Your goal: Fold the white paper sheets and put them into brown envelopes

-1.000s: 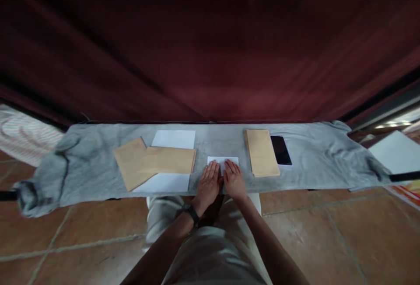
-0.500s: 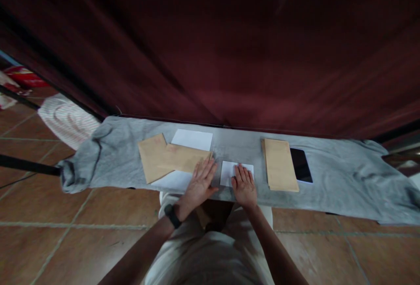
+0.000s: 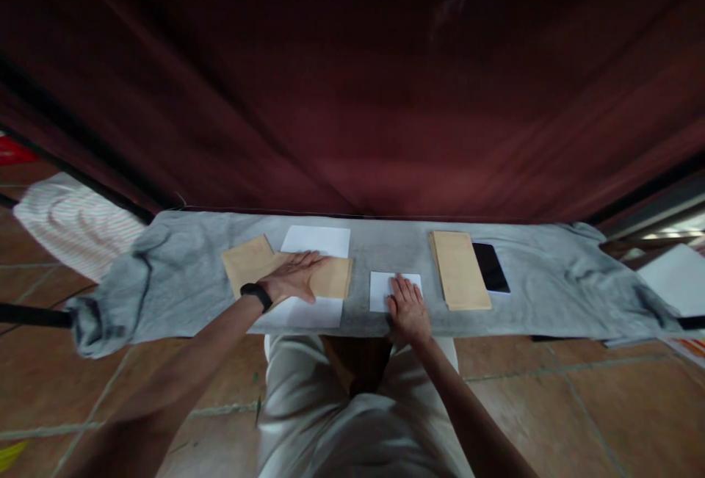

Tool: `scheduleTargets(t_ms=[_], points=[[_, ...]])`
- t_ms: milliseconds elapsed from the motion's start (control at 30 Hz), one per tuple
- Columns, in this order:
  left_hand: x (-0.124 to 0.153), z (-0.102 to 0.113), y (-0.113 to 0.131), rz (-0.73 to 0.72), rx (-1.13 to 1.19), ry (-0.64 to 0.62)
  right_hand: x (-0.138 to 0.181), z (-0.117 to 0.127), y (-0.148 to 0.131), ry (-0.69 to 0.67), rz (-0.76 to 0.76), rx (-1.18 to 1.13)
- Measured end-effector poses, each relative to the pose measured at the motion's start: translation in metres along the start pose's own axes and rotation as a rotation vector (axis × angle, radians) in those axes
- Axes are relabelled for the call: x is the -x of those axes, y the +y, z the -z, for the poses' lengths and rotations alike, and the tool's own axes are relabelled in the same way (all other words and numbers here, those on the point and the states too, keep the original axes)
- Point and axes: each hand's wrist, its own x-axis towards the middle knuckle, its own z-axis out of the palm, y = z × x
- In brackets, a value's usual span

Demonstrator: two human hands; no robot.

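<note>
My left hand (image 3: 291, 277) is open, its fingers stretched over a brown envelope (image 3: 335, 277) that appears to lie on white paper sheets (image 3: 319, 240). Another brown envelope (image 3: 242, 261) sits at an angle to the left, partly covered. My right hand (image 3: 410, 310) rests flat, fingers extended, on the right part of a small white paper (image 3: 380, 291), which looks folded. To the right of that hand is a stack of brown envelopes (image 3: 460, 272).
A dark-screened phone (image 3: 491, 268) lies beside the envelope stack. Grey cloth (image 3: 556, 280) covers the narrow table. A dark red curtain (image 3: 352, 96) hangs behind its far edge. Striped fabric (image 3: 77, 221) is at the left, and a white object (image 3: 675, 280) at the right.
My left hand has moved left, from the right end of the brown envelope to its middle. My right hand stays on the small white paper. The view has shifted slightly.
</note>
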Motion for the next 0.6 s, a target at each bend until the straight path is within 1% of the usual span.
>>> scheduleTargets(t_ms=[100,233,367,500,600], points=[[0.003,0.003,0.001,-0.027,-0.002,0.044,0.000,0.001,-0.001,-0.002,-0.010,-0.003],[0.012,0.008,0.005,-0.008,-0.021,0.147,0.000,0.001,-0.001,0.005,-0.016,-0.014],[0.019,0.009,0.015,-0.001,-0.051,0.222,0.000,0.003,-0.001,0.013,-0.027,-0.050],[0.020,0.003,0.030,-0.035,-0.048,0.269,-0.009,0.009,-0.008,0.069,-0.067,-0.183],[0.016,-0.006,0.035,-0.032,-0.034,0.261,-0.020,0.016,-0.019,0.123,-0.106,-0.340]])
